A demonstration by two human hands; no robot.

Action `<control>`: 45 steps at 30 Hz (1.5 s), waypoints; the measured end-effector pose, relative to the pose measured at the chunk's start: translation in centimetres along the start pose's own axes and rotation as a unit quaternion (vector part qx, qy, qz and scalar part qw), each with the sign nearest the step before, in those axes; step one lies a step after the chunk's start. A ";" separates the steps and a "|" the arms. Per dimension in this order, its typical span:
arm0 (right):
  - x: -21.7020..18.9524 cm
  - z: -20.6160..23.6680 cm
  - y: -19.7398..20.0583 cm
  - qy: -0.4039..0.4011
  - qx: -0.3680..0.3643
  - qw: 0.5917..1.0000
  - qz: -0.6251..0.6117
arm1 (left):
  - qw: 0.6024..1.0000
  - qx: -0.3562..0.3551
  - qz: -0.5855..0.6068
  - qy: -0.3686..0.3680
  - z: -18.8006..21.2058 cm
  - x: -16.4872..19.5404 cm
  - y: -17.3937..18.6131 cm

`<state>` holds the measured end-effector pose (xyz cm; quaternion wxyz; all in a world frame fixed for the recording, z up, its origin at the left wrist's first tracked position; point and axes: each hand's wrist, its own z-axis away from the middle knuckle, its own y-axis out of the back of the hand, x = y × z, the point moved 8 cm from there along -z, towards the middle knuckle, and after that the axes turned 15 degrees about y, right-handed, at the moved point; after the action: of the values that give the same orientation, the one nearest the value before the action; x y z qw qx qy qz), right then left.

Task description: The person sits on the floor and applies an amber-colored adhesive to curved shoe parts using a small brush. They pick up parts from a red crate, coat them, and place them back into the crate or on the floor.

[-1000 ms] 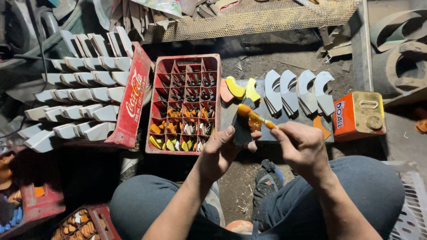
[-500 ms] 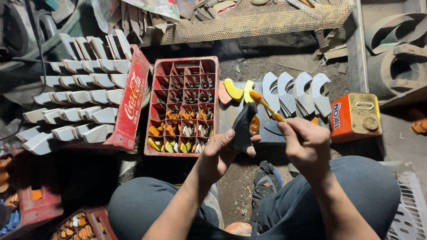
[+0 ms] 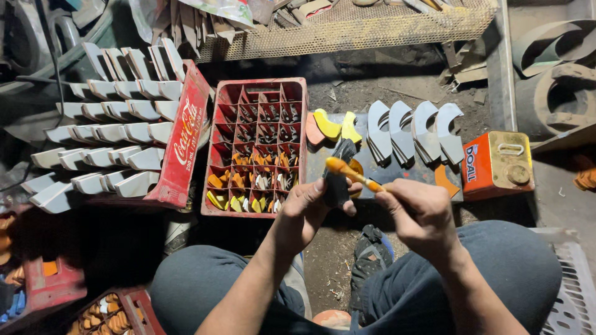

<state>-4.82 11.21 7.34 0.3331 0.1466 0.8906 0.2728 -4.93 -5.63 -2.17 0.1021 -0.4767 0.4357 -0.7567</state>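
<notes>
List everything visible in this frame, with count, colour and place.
crate: one, red, centre, cells partly filled with small orange and yellow pieces
white pieces: many, in rows, left
grey curved pieces: four stacks, centre right
yellow pieces: two, beside the crate
can: one, orange and gold, right
mesh shelf: one, top
dark piece: one, held in left hand
brush: one, orange, held in right hand
left hand: on the dark piece
right hand: on the brush

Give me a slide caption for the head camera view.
Left hand holds a dark shoe heel while right hand brushes it with a yellow-tipped brush, beside a red crate.
</notes>
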 end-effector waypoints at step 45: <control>0.6 -0.1 1.2 -0.029 0.051 0.996 0.064 | 0.997 -0.005 -0.048 -0.059 1.1 1.8 -0.5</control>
<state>-5.23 12.44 7.81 0.3331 0.2280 0.8820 0.2433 -4.88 -6.97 -0.51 0.0890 -0.5411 0.4096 -0.7290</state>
